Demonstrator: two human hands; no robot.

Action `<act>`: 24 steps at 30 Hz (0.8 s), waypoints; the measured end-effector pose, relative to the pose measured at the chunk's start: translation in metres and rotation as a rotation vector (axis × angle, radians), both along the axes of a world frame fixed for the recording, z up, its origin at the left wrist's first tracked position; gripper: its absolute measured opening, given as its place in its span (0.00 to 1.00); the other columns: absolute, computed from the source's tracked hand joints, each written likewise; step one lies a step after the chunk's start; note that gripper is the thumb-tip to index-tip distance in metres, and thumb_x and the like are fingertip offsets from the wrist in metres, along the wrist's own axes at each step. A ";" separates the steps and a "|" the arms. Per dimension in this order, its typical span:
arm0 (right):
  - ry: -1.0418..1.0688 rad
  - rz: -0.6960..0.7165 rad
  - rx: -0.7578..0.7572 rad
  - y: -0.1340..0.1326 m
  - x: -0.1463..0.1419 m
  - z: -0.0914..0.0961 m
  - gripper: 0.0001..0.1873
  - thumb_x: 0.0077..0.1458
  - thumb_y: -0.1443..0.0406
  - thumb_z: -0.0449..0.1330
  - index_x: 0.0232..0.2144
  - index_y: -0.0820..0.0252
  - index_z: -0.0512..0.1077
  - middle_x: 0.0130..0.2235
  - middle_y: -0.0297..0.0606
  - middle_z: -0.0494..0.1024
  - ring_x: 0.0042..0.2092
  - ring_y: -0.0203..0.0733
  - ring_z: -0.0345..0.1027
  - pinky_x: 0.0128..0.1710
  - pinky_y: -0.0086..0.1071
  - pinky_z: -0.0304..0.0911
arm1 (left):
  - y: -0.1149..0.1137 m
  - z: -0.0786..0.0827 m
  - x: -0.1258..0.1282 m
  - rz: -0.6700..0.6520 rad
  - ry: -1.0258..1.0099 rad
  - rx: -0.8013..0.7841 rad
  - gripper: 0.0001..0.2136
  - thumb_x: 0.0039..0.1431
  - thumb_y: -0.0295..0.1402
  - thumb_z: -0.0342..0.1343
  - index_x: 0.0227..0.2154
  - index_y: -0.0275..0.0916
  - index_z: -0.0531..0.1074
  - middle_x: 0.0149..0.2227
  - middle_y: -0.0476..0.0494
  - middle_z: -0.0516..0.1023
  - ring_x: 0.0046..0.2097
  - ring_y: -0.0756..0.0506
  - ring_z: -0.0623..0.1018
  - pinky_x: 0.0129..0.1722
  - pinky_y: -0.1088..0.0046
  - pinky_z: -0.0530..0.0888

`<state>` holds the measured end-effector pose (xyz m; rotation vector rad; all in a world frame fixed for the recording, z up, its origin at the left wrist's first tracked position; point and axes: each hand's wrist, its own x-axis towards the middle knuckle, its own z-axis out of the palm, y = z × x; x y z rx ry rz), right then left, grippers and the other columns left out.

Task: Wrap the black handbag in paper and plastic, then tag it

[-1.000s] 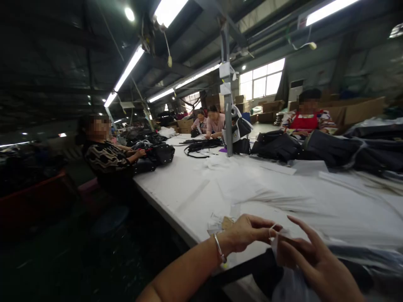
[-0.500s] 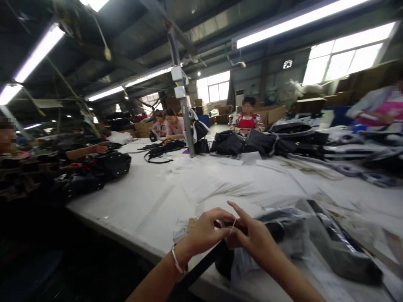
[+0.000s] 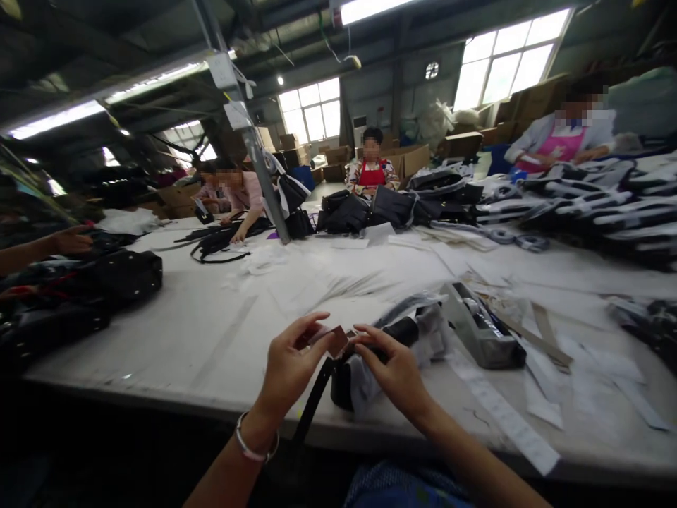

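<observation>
My left hand (image 3: 290, 367) and my right hand (image 3: 391, 370) meet over the near edge of a long white table (image 3: 211, 331). Between their fingertips they pinch a small brown tag (image 3: 336, 340). Under the hands lies a black bag (image 3: 370, 367) partly wrapped in clear plastic, and its black strap (image 3: 312, 406) hangs down over the table edge. A silver bangle (image 3: 254, 448) circles my left wrist.
A grey tape dispenser (image 3: 479, 324) sits just right of the bag, among loose white paper strips (image 3: 502, 416). Black bags (image 3: 79, 293) pile up at the left and more bags (image 3: 582, 204) at the far right. Several other people sit around the table; a metal post (image 3: 254, 148) rises from it.
The view has swung right and down, bringing the dispenser and right-hand bags into sight. My hands shifted from a thin white string to pinching the brown tag above the bag.
</observation>
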<state>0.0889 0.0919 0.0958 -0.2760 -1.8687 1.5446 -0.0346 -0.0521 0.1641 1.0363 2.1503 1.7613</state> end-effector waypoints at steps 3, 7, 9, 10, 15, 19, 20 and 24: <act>-0.024 -0.040 0.189 0.004 -0.001 -0.006 0.16 0.62 0.64 0.62 0.52 0.53 0.74 0.45 0.39 0.80 0.50 0.49 0.73 0.58 0.46 0.65 | -0.006 0.016 0.002 0.094 0.046 0.072 0.18 0.55 0.40 0.66 0.48 0.43 0.74 0.36 0.50 0.77 0.38 0.48 0.78 0.40 0.75 0.76; -0.024 0.027 0.403 0.009 -0.007 -0.024 0.21 0.59 0.67 0.63 0.54 0.51 0.74 0.55 0.40 0.75 0.57 0.50 0.67 0.60 0.47 0.62 | -0.012 0.020 0.022 0.064 0.431 0.071 0.13 0.59 0.31 0.63 0.46 0.46 0.74 0.38 0.50 0.80 0.40 0.47 0.79 0.43 0.73 0.76; -0.010 0.009 0.461 0.012 -0.012 -0.033 0.20 0.60 0.69 0.61 0.54 0.51 0.74 0.54 0.41 0.76 0.56 0.50 0.68 0.59 0.47 0.64 | -0.009 0.007 0.041 -0.149 0.768 0.028 0.12 0.60 0.25 0.58 0.45 0.46 0.74 0.38 0.48 0.81 0.39 0.47 0.79 0.42 0.72 0.76; -0.004 -0.005 0.485 0.014 -0.015 -0.036 0.20 0.61 0.71 0.59 0.54 0.52 0.75 0.52 0.41 0.77 0.54 0.50 0.70 0.57 0.46 0.65 | -0.007 -0.004 0.052 -0.290 0.939 0.006 0.12 0.61 0.22 0.56 0.43 0.45 0.75 0.37 0.48 0.81 0.37 0.48 0.78 0.39 0.72 0.76; 0.037 0.009 0.555 0.019 -0.013 -0.035 0.20 0.63 0.73 0.54 0.52 0.52 0.76 0.49 0.40 0.79 0.50 0.48 0.71 0.54 0.45 0.66 | 0.002 -0.058 0.077 -0.635 1.247 -0.089 0.06 0.64 0.27 0.52 0.32 0.39 0.74 0.22 0.49 0.74 0.24 0.46 0.72 0.21 0.70 0.70; 0.080 -0.065 0.465 0.021 0.020 -0.030 0.16 0.66 0.68 0.54 0.52 0.52 0.75 0.51 0.41 0.77 0.53 0.47 0.69 0.56 0.41 0.65 | -0.024 -0.065 0.054 -0.441 0.900 -0.063 0.12 0.66 0.37 0.54 0.50 0.45 0.71 0.42 0.44 0.81 0.42 0.44 0.80 0.42 0.70 0.78; 0.059 -0.103 0.419 0.021 0.031 -0.031 0.15 0.67 0.65 0.54 0.51 0.53 0.76 0.49 0.41 0.78 0.51 0.48 0.71 0.54 0.41 0.66 | -0.032 -0.067 0.045 -0.287 0.817 -0.054 0.16 0.65 0.38 0.55 0.54 0.49 0.69 0.47 0.44 0.80 0.48 0.43 0.79 0.48 0.68 0.77; -0.197 -0.127 0.100 0.020 0.062 -0.061 0.21 0.66 0.52 0.55 0.34 0.59 0.79 0.32 0.42 0.80 0.35 0.48 0.75 0.39 0.39 0.69 | -0.037 -0.101 0.019 0.143 0.240 -0.116 0.39 0.56 0.53 0.59 0.67 0.54 0.49 0.65 0.40 0.64 0.63 0.33 0.67 0.63 0.48 0.65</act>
